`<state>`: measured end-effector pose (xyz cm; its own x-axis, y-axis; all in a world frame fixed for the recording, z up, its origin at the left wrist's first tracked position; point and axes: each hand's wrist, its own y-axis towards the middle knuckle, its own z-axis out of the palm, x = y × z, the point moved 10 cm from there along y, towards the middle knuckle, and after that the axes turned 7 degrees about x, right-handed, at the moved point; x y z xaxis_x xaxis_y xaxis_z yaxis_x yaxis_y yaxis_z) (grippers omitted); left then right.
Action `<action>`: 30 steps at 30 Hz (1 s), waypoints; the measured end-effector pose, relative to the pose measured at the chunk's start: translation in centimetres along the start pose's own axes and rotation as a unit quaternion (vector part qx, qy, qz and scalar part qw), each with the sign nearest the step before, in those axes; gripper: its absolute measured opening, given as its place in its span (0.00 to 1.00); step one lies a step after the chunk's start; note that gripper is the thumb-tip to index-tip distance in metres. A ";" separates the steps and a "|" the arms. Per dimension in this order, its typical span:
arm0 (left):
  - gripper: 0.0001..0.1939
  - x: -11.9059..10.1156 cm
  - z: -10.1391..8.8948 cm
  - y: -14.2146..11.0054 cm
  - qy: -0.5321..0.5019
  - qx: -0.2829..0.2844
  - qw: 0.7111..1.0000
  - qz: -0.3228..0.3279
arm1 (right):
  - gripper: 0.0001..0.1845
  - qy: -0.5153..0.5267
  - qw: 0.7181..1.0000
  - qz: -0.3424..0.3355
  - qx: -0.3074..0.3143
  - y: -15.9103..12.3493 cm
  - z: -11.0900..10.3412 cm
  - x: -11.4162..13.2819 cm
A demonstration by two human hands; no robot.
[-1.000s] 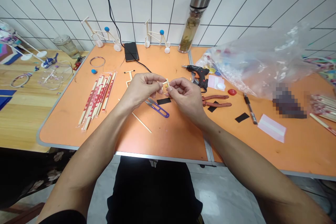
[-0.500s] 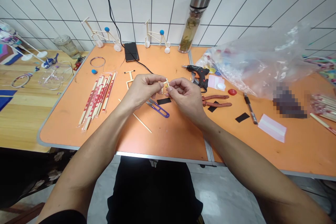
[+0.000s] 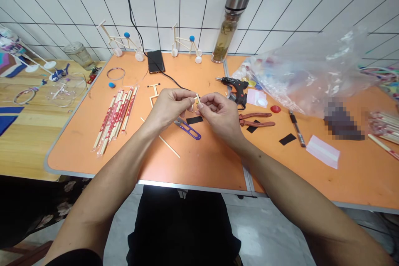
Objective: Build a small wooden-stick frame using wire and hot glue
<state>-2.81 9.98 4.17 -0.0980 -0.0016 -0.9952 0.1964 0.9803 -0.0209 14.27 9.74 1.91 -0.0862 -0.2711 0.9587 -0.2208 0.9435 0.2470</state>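
Observation:
My left hand point(image 3: 173, 106) and my right hand point(image 3: 216, 112) meet over the middle of the orange table point(image 3: 205, 162). Thumbs and fingertips of both hands pinch short pieces of wooden stick point(image 3: 197, 98), which touch each other; the fingers partly hide how they join. Under the hands lie purple thread snips point(image 3: 190, 129) and a black strip point(image 3: 195, 120). Beside my left wrist a stick frame point(image 3: 153, 91) with dark ends lies flat, and a loose thin stick point(image 3: 169, 146) is nearer the table edge. Pliers point(image 3: 257, 119) with reddish handles lie right of my right hand.
Wrapped chopsticks point(image 3: 115, 116) lie at left. Two stick bicycle models point(image 3: 186, 43), a phone point(image 3: 156, 62) and a tea bottle point(image 3: 229, 29) stand or lie along the wall. A glue gun point(image 3: 235, 89), a pen point(image 3: 297, 129) and a large plastic bag point(image 3: 305, 75) are at right.
Almost nothing differs. Both hands keep their pinch on the stick pieces in nearly the same place, with only a slight shift of the fingers.

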 end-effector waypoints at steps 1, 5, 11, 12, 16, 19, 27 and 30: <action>0.09 0.0 0.0 0.0 0.000 0.001 1.000 0.001 | 0.12 0.000 1.000 0.001 0.001 0.0 0.0 0.0; 0.08 -0.1 0.2 0.0 -0.006 0.003 1.000 0.008 | 0.13 0.001 1.000 -0.001 -0.002 0.0 0.0 -0.1; 0.07 0.0 0.2 0.0 -0.010 0.003 1.000 0.005 | 0.13 0.002 1.000 -0.004 0.000 0.0 0.0 0.1; 0.07 0.0 0.2 0.0 -0.011 0.001 1.000 0.003 | 0.13 0.002 1.000 -0.004 0.000 0.0 0.0 0.1; 0.07 -0.1 0.2 -0.1 -0.015 0.001 1.000 -0.001 | 0.14 -0.002 1.000 0.002 0.005 0.0 0.0 0.0; 0.07 -0.1 0.2 -0.2 -0.017 -0.001 1.000 -0.003 | 0.14 -0.010 1.000 0.003 0.003 0.0 -0.1 -0.1; 0.08 -0.1 0.3 -0.1 -0.022 -0.002 1.000 0.007 | 0.12 -0.013 1.000 -0.006 0.000 0.0 -0.1 0.2; 0.07 -0.2 0.4 -0.1 -0.022 0.000 1.000 0.012 | 0.12 -0.006 1.000 -0.005 0.001 0.1 -0.1 0.1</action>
<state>-2.43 9.83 4.33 -0.0503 0.0139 -0.9986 0.1984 0.9801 0.0037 14.31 9.77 2.04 -0.0951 -0.2824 0.9546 -0.2237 0.9405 0.2559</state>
